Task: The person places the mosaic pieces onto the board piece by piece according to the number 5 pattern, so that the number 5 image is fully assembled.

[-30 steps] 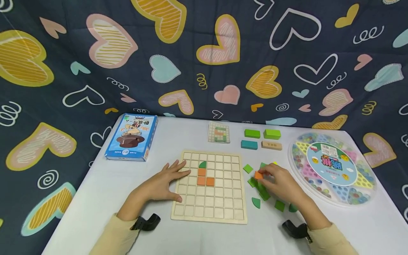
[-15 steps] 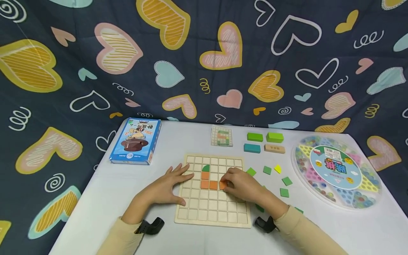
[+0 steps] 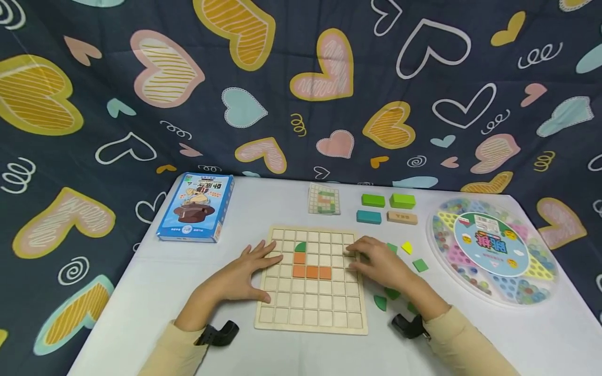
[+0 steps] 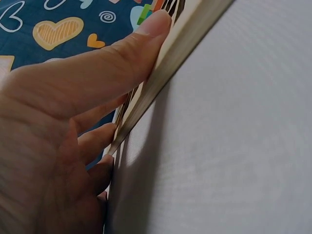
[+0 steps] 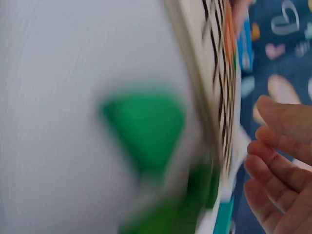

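My left hand [image 3: 240,277] rests on the left edge of the gridded wooden board [image 3: 311,316], fingers spread. In the left wrist view the thumb [image 4: 117,63] lies along the board's rim. A row of three orange square tiles [image 3: 312,272] sits on the board, with another orange tile [image 3: 299,258] above the row's left end. Above that is a green quarter-round tile [image 3: 301,247]. Over the board's right edge hangs my right hand [image 3: 383,266], holding nothing, its fingers loosely bent. Beneath its wrist lie loose green pieces [image 3: 380,302], blurred in the right wrist view.
Behind the board lies a pattern card [image 3: 324,199]. Green blocks [image 3: 373,200], a teal block [image 3: 369,216] and a wooden block [image 3: 402,218] stand right of it. A round marble game [image 3: 491,250] is at far right, a blue box [image 3: 195,208] at back left.
My right hand carried an orange tile from the loose pieces to the row's right end, let go of it, and moved back right. My left hand stayed at the board's edge.
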Available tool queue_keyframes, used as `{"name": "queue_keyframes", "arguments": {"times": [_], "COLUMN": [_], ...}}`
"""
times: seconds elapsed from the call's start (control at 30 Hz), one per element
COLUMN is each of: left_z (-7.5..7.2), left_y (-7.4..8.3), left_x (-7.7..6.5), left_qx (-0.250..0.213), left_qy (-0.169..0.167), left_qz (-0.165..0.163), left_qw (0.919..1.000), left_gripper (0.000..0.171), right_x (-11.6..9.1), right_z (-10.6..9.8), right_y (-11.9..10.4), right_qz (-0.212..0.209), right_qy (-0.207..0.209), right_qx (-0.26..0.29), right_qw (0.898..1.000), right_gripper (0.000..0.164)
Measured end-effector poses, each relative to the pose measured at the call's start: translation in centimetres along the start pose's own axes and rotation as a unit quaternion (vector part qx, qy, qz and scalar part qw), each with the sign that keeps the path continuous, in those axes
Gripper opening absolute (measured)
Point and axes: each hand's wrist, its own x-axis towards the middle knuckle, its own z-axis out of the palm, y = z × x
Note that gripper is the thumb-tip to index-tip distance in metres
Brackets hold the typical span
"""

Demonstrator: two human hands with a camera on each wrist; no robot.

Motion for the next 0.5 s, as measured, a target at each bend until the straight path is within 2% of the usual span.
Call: {"name": "queue_keyframes", "arguments": {"times": [0.07,0.17,0.33,0.5], "left_z": [-0.1,-0.2,0.0,-0.2], "left_y": [0.0,0.0,0.0,0.2], "left_x": [-0.1,-0.3,-0.3,-0.1], "left_qx": [-0.001,-0.005,-0.004,-0.001], "left_qy": [0.001,0.002,-0.002,-0.007], "left_qz": [-0.005,-0.008,-0.006,-0.006], "left_qw": [1.0,1.0,1.0,1.0], "left_gripper": [0.095,0.095,0.094,0.095], "right_x": [-0.1,-0.1,0.1,0.1], "right_z": [-0.7,-1.3,-1.5,-2.2], "right_y": [1.3,2.9,4.2,4.0], "right_qz": [0.021,0.037,0.02,0.017], "right_qy": [0.005,-0.01,-0.04,-0.013], "right_qx": [0.005,0.002,-0.021,-0.055], "right_qw": [1.0,0.999,0.999,0.998], "right_gripper": [0.034,0.036,0.032,0.026]}}
